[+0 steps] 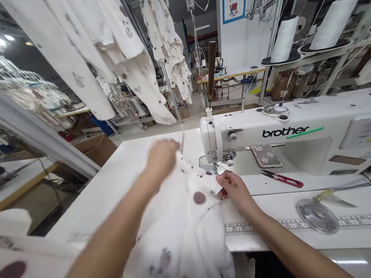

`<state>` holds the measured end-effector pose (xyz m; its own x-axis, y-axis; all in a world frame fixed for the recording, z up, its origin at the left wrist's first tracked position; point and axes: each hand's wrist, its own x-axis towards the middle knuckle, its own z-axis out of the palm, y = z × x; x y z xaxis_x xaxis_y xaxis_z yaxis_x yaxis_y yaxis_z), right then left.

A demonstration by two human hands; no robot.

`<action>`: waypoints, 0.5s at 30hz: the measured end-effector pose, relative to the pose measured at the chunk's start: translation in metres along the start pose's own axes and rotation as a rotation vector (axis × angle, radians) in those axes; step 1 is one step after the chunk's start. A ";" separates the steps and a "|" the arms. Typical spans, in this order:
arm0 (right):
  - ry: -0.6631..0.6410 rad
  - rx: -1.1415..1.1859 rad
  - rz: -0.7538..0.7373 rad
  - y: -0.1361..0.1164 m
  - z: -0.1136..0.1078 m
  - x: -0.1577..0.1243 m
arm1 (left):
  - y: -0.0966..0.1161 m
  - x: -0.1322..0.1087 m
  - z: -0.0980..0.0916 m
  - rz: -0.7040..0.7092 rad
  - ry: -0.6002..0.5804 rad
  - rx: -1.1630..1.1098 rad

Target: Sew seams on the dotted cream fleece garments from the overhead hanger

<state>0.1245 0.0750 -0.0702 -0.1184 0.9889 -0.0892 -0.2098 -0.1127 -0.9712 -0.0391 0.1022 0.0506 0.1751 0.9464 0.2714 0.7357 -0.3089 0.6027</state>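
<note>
White fabric (173, 223) printed with dark spots and small figures drapes over the table's front edge. Its upper edge lies close to the needle of a white sewing machine (209, 136). My left hand (162, 158), blurred by motion, is closed at the fabric's far left corner. With thumb and fingers pinched, my right hand (231, 186) grips the fabric's right edge just in front of the presser foot (215, 168). Whether the fabric lies under the foot I cannot tell.
Red-handled thread snips (282, 178) and a patterned grey pad (267, 156) lie by the machine. A clear round dish (317, 215) sits on the printed ruler strip (239, 228). Thread cones (284, 39) stand behind. Spotted garments (128, 46) hang at upper left.
</note>
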 end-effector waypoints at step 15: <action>-0.278 -0.192 0.257 -0.002 -0.031 0.031 | -0.038 -0.002 0.079 0.074 -0.549 0.119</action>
<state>0.1518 0.1087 -0.0778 -0.4059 0.8645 -0.2965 0.0421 -0.3065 -0.9510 -0.0152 0.1193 -0.0323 0.5203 0.8424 -0.1398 0.7717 -0.3938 0.4993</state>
